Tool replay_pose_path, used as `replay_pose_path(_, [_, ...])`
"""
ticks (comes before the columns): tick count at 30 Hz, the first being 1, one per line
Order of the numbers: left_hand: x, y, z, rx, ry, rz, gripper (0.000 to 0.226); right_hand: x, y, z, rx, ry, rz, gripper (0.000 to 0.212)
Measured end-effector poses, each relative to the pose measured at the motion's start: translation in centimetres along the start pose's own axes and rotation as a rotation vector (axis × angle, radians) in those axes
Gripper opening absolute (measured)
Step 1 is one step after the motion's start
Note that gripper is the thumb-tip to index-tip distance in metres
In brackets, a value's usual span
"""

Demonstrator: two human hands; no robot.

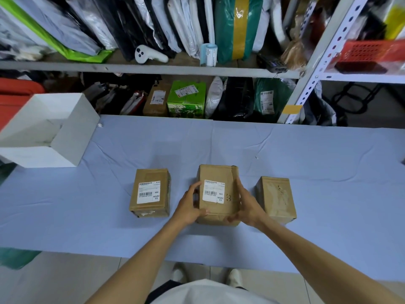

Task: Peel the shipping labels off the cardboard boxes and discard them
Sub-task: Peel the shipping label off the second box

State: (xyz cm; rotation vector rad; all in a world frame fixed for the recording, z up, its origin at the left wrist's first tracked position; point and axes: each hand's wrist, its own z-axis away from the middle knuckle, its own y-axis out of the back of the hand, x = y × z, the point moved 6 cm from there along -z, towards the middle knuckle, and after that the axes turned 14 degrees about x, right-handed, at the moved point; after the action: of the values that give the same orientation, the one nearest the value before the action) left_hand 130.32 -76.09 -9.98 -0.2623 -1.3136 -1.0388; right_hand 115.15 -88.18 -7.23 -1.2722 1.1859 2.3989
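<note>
While both hands, left point(190, 206) and right point(245, 207), hold the middle box point(217, 194), its label point(213, 191) is on; left box point(150, 193) too, right box point(275, 199) bare.

Three brown boxes point(218, 194) abreast; white labels point(213, 191) on two

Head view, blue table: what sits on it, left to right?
White box → labelled cardboard box → left hand → middle labelled box held between both hands → right hand → cardboard box without a label.
</note>
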Motion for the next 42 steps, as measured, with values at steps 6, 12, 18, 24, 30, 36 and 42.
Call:
replay_pose_path(6, [0.7, -0.1, -1.2, -0.034, -0.017, -0.133, 0.101, 0.1, 0.1, 0.1, 0.003, 0.02, -0.01, 0.139])
replay_pose_path(12, [1.0, 0.4, -1.5, -0.02, -0.031, -0.136, 0.104, -0.1, 0.2, 0.2, 0.009, 0.046, -0.022, 0.143])
replay_pose_path(18, [1.8, 0.4, -1.6, -0.005, -0.048, -0.142, 0.09, 0.2, 0.3, 0.1, 0.024, 0.061, -0.014, 0.146])
replay_pose_path(24, [1.9, 0.2, -1.5, -0.002, -0.056, -0.166, 0.08, 0.5, 0.3, 0.1, 0.016, 0.047, 0.001, 0.145])
replay_pose_path(30, [2.1, 0.0, -1.6, -0.012, -0.041, -0.178, 0.072, 0.6, 0.2, -0.1, 0.003, 0.041, 0.03, 0.144])
replay_pose_path(36, [2.5, 0.4, -1.9, -0.029, 0.052, -0.103, 0.061, 0.7, 0.0, -0.2, 0.009, 0.04, 0.055, 0.149])
replay_pose_path(42, [3.2, 0.3, -1.8, -0.117, 0.153, 0.017, 0.044, 0.6, 0.1, -0.1, 0.008, 0.033, 0.05, 0.147])
